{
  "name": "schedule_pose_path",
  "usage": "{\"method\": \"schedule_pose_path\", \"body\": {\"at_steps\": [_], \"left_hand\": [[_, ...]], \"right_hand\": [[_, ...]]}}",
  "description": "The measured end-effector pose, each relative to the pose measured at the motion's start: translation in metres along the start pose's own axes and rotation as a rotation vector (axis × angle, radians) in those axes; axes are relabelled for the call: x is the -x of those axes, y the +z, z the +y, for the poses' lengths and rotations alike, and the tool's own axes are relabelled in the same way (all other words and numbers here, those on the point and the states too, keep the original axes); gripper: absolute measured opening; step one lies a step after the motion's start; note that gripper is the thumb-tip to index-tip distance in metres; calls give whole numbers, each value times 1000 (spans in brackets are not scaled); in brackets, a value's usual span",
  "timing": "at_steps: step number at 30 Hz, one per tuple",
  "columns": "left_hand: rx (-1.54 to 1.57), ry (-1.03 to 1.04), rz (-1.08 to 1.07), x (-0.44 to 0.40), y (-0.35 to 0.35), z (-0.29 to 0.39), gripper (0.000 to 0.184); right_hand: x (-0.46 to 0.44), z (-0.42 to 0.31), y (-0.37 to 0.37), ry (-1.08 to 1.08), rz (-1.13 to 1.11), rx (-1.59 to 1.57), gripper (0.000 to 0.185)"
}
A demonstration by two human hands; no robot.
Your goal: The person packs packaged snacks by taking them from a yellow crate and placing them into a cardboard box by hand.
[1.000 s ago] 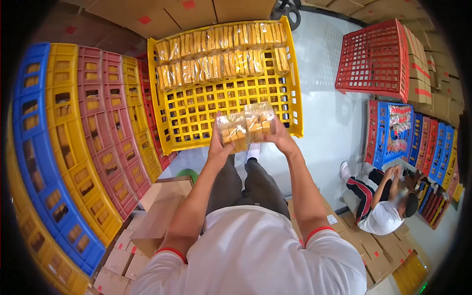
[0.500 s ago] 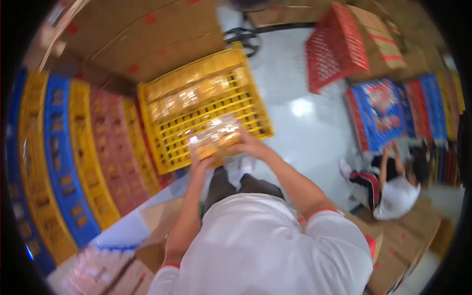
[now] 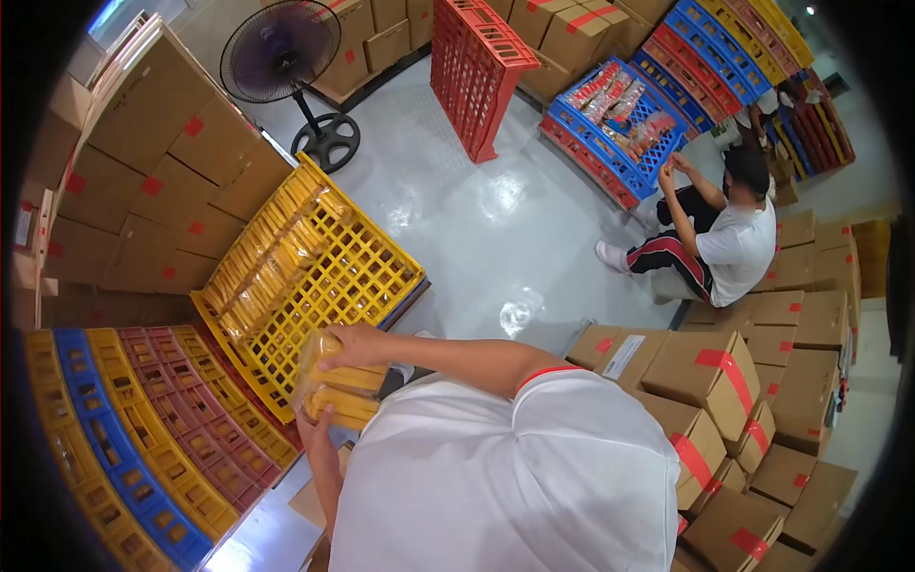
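Two clear packs of yellow-brown sticks (image 3: pixel 345 383) are held close to the body at the lower left, beside the near corner of a yellow crate (image 3: pixel 367 257). Fingers of my right hand (image 3: pixel 351 347) wrap over the upper pack. My left hand (image 3: pixel 315 427) grips the lower pack from its near side; part of that hand is hidden. Rows of similar packs (image 3: pixel 270 250) lie along the far left side of the crate, and its grid floor shows beside them.
Stacked crates (image 3: pixel 143 419) stand at the left, cartons (image 3: pixel 124 191) behind them. A black fan (image 3: pixel 286 57) and a red crate (image 3: pixel 477 76) stand on the floor. A seated person (image 3: pixel 729 238) works by a blue crate (image 3: pixel 572 119). More cartons (image 3: pixel 705 381) fill the lower right.
The view has swung to the right, bringing the fan and the right-hand cartons into sight. The packs, still in both hands, are now nearer the body and turned.
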State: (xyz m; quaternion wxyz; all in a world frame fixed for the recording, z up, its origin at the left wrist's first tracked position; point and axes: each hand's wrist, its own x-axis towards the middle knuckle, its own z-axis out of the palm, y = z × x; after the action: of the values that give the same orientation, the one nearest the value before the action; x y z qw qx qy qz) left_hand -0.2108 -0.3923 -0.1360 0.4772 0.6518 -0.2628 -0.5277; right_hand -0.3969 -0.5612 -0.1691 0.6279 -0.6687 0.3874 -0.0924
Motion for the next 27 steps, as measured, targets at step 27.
{"method": "schedule_pose_path", "body": {"at_steps": [27], "left_hand": [[-120, -145, 97, 167, -208, -82, 65]], "right_hand": [[18, -45, 240, -343, -353, 379, 68]]}}
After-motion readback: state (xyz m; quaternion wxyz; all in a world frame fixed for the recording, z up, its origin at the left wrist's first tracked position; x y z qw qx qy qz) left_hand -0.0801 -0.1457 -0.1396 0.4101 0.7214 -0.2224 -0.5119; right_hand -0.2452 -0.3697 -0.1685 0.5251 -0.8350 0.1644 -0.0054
